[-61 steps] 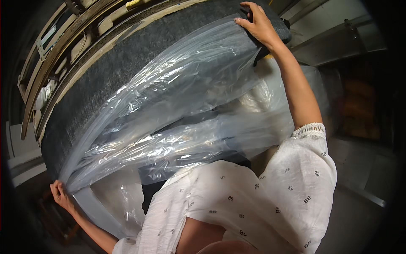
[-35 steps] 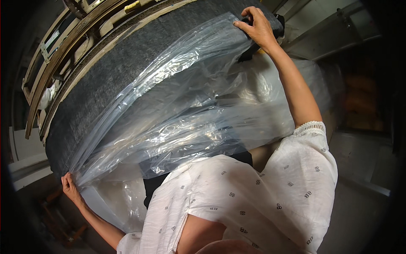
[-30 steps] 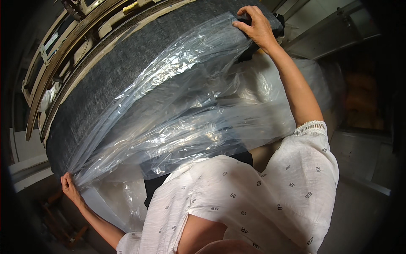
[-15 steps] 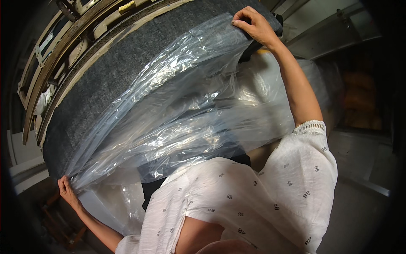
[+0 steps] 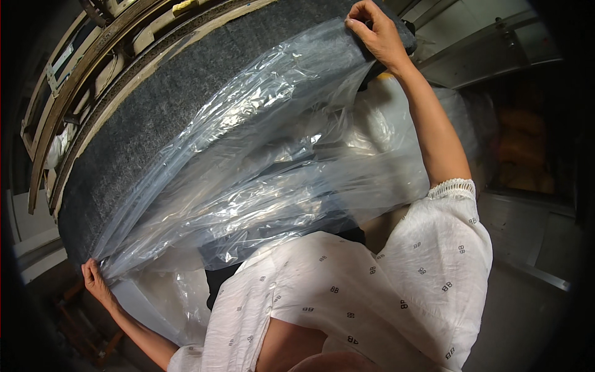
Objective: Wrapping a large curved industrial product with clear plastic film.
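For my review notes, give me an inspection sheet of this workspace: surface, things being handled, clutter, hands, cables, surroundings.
Surface: dark grey, fabric-like covering, long and curved in this fisheye view.
Things handled: clear plastic film, gathered in shiny folds, partly over the dark covering.
Clutter: white crumpled item by the rails; small yellow item at the top edge.
Hands: left hand grips the film's near left end; right hand pinches its far right end.
Cables: none identifiable for certain.
Surroundings: brown curved rail at left; grey metal panel at right; orange-brown shape, too dim to identify.
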The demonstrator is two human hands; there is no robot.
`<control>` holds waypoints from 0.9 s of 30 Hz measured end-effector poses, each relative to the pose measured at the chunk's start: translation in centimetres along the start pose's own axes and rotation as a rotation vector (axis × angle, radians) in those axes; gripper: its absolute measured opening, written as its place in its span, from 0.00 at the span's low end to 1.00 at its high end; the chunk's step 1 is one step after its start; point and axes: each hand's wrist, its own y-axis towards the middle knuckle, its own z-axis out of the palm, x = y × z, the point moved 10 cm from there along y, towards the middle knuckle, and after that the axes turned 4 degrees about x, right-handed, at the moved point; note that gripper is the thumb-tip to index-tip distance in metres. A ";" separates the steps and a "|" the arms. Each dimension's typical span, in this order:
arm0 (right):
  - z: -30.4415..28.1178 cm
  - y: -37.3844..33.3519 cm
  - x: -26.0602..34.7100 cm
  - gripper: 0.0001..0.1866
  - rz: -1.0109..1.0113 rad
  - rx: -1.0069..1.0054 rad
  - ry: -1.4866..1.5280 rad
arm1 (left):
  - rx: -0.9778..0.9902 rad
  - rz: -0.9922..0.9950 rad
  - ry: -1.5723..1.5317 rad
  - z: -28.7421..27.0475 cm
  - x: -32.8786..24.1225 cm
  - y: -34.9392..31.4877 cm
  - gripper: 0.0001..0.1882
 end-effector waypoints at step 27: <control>-0.3 7.0 1.3 0.09 -0.044 -0.339 0.642 | -0.566 -0.070 -0.191 -4.1 -0.8 8.4 0.14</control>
